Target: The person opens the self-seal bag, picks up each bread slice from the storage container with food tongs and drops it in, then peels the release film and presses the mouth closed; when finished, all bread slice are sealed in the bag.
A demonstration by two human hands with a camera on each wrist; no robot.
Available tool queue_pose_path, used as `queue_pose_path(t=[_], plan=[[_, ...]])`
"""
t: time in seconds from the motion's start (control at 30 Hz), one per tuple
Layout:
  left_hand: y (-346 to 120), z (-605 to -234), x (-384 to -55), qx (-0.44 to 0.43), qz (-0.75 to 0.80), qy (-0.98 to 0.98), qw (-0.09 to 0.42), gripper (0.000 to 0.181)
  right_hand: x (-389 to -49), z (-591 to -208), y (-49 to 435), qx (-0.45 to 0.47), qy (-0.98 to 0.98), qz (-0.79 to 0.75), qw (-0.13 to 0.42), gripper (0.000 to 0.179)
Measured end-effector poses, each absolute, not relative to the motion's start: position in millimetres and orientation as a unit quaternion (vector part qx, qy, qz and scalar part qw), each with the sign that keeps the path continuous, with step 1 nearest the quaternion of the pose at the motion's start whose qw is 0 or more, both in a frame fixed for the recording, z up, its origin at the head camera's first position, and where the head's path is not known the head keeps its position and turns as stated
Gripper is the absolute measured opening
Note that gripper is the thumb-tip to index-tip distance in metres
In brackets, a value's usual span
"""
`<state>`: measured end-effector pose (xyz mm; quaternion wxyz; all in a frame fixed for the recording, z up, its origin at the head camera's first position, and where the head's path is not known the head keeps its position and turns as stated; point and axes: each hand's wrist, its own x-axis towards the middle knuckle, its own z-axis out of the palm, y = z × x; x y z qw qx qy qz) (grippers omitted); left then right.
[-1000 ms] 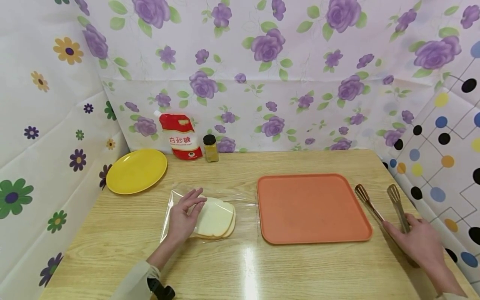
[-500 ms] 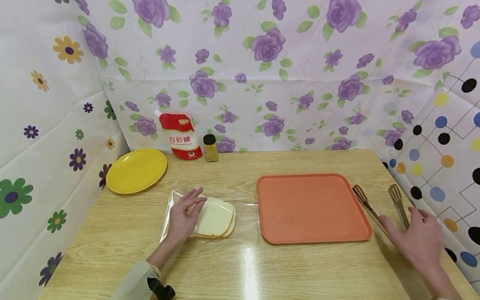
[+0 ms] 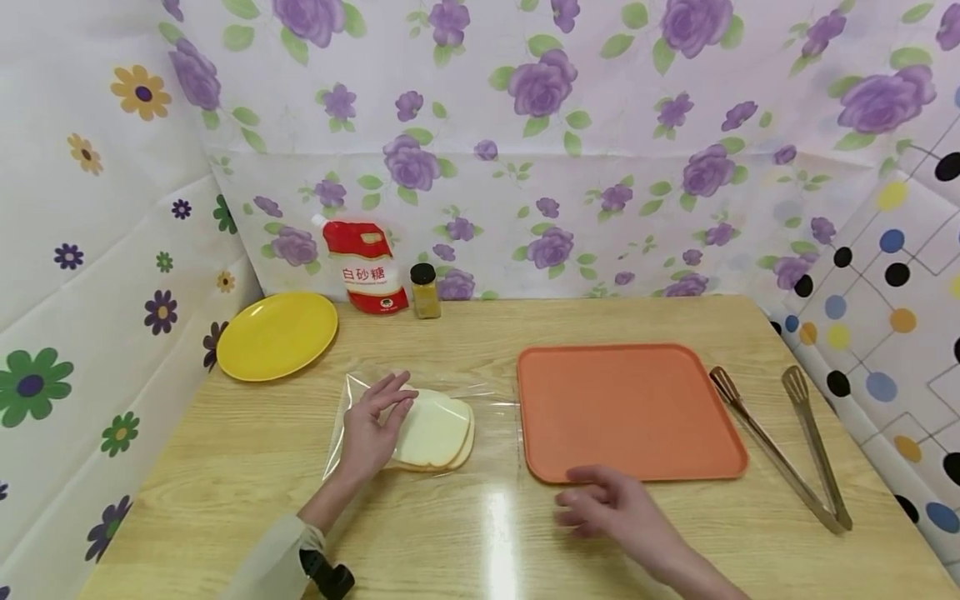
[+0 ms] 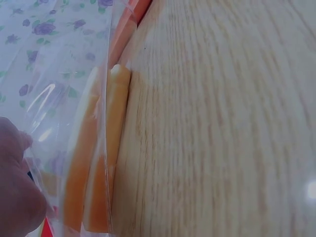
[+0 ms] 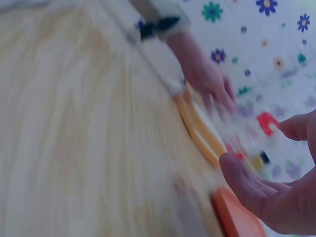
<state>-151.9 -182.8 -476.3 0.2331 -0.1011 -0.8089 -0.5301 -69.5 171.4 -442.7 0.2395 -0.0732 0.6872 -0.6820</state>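
Two bread slices (image 3: 435,429) lie overlapped inside a clear plastic bag (image 3: 495,408) left of the table's middle. My left hand (image 3: 371,433) pinches the bag's film between thumb and fingers at its left end. In the left wrist view the film (image 4: 49,94) rises above the crust edges of the slices (image 4: 101,182). My right hand (image 3: 618,517) hangs with loosely bent fingers over the near left corner of the orange tray (image 3: 630,412) and holds nothing. Metal tongs (image 3: 780,457) lie spread on the table at the tray's right.
At the back left is a yellow plate (image 3: 277,337). Beside it a red and white sugar pouch (image 3: 366,268) stands against the flowered cloth, with a black-capped spice jar (image 3: 425,296) to its right. Patterned cloth walls (image 3: 885,317) enclose the table at the back and sides.
My right hand has let go of the tongs and swung left to the tray's near left corner. The tongs rest on the table. My left hand stays at the bag.
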Motion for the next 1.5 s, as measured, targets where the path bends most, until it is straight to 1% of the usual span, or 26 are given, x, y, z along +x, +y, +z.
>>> queue_pose_path(t=[0.1, 0.17, 0.23, 0.33, 0.53, 0.6, 0.67, 0.83, 0.9, 0.97, 1.1, 1.17, 1.33, 1.5], plan=[[-181.8, -475.3, -152.5, -0.094, -0.526, -0.813, 0.230, 0.014, -67.4, -449.5, 144.9, -0.079, 0.629, -0.716, 0.291, 0.063], [-182.0, -475.6, -152.9, -0.093, -0.522, -0.816, 0.232, 0.015, -68.0, -455.0, 129.7, -0.076, 0.602, -0.731, 0.313, 0.067], [-182.0, -476.2, -153.2, -0.096, -0.519, -0.818, 0.231, 0.015, -69.4, -460.5, 116.6, -0.065, 0.585, -0.740, 0.324, 0.070], [-182.1, -476.3, -153.1, -0.097, -0.514, -0.821, 0.229, 0.015, -72.2, -466.9, 99.5, -0.041, 0.563, -0.759, 0.324, 0.071], [-181.7, -474.0, -152.1, -0.098, -0.515, -0.821, 0.225, 0.014, -73.8, -474.6, 70.1, 0.013, 0.498, -0.817, 0.288, 0.070], [-181.2, -473.3, -152.0, -0.101, -0.514, -0.822, 0.226, 0.014, -73.6, -476.3, 61.8, 0.031, 0.484, -0.832, 0.271, 0.068], [-180.7, -473.0, -152.0, -0.103, -0.511, -0.823, 0.227, 0.014, -73.9, -478.3, 54.4, 0.048, 0.472, -0.843, 0.254, 0.060], [-180.2, -472.8, -152.7, -0.105, -0.509, -0.823, 0.230, 0.014, -77.7, -482.3, 35.7, 0.093, 0.455, -0.861, 0.206, 0.030], [-180.0, -472.8, -152.6, -0.104, -0.510, -0.823, 0.228, 0.014, -78.8, -483.1, 28.6, 0.115, 0.453, -0.864, 0.187, 0.024], [-179.7, -472.7, -152.5, -0.103, -0.510, -0.823, 0.228, 0.014, -79.5, -484.1, 22.0, 0.132, 0.457, -0.863, 0.167, 0.026], [-178.7, -472.6, -151.8, -0.104, -0.509, -0.823, 0.231, 0.013, -81.2, -485.9, 13.0, 0.162, 0.465, -0.859, 0.140, 0.038], [-178.4, -472.7, -151.8, -0.110, -0.510, -0.820, 0.235, 0.013, -82.4, -487.2, 10.6, 0.168, 0.468, -0.858, 0.129, 0.041], [-178.9, -473.1, -151.6, -0.119, -0.510, -0.818, 0.237, 0.014, -83.9, -490.4, 9.0, 0.168, 0.466, -0.861, 0.114, 0.042], [-181.0, -472.9, -151.4, -0.107, -0.503, -0.829, 0.220, 0.016, -82.5, -492.7, 10.5, 0.167, 0.464, -0.863, 0.112, 0.045]])
